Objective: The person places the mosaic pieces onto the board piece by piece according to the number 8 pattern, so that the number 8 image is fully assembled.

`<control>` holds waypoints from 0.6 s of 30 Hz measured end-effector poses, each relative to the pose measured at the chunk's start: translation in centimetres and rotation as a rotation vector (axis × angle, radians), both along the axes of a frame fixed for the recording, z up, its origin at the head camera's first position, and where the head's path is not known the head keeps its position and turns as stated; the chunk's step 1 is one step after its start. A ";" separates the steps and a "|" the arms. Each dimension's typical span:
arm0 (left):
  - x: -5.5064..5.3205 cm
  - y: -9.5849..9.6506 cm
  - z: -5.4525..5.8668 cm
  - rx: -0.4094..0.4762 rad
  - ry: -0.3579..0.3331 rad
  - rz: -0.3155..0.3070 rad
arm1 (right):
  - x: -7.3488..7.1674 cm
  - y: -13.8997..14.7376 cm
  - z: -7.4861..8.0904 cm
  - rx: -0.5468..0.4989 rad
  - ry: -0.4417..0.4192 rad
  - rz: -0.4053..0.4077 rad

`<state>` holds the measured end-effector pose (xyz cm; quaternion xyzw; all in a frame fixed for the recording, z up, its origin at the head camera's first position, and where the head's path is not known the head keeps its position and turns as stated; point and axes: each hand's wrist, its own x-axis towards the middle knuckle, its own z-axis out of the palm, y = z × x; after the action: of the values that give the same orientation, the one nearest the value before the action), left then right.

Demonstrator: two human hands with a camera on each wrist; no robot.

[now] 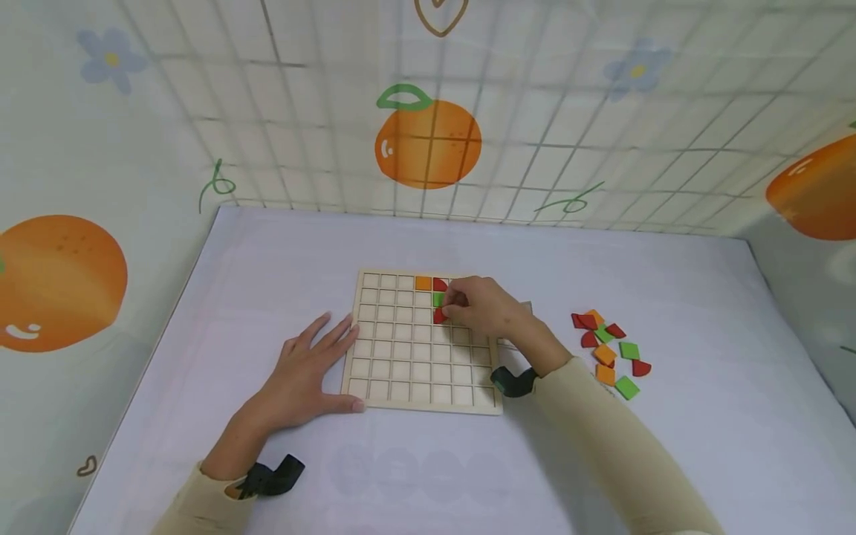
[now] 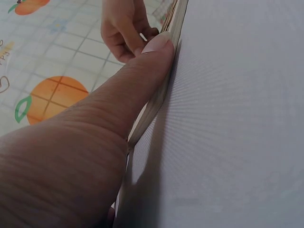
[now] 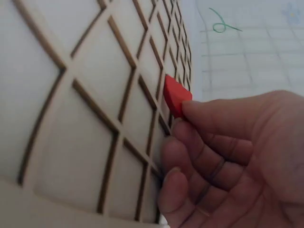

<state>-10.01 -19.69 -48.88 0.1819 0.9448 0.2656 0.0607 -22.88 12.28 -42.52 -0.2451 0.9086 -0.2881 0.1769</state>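
A square wooden grid board (image 1: 403,350) lies on the table in the head view. My left hand (image 1: 304,379) rests at its left side, fingers spread along the edge and thumb (image 2: 147,59) against the near corner. Over the upper right cells, my right hand (image 1: 487,306) pinches a red quarter-circle tile (image 3: 177,96) between thumb and fingers, close against the grid. An orange square tile (image 1: 423,283), a red tile (image 1: 439,284) and a green tile (image 1: 438,299) sit in cells nearby. The right hand hides the cells under it.
To the right of the board lies a loose pile of tiles, with green squares (image 1: 629,351), orange squares (image 1: 605,354) and red quarter-circles (image 1: 641,368). A thin flat item (image 1: 506,345) shows partly beneath the right forearm. A patterned cloth wall (image 1: 321,134) stands behind the table.
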 end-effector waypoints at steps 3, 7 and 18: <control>0.0 0.1 0.1 0.002 0.003 -0.004 | 0.1 -0.3 -0.2 0.013 0.008 -0.020; 0.0 0.0 0.0 -0.007 0.012 -0.001 | 0.4 -0.6 -0.5 -0.004 0.010 -0.066; 0.1 0.2 0.4 -0.007 0.005 0.005 | 1.2 -0.6 -1.1 -0.033 0.038 -0.105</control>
<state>-9.86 -19.51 -48.50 0.1799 0.9463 0.2621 0.0582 -21.70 11.66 -43.66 -0.2053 0.9185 -0.3075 0.1402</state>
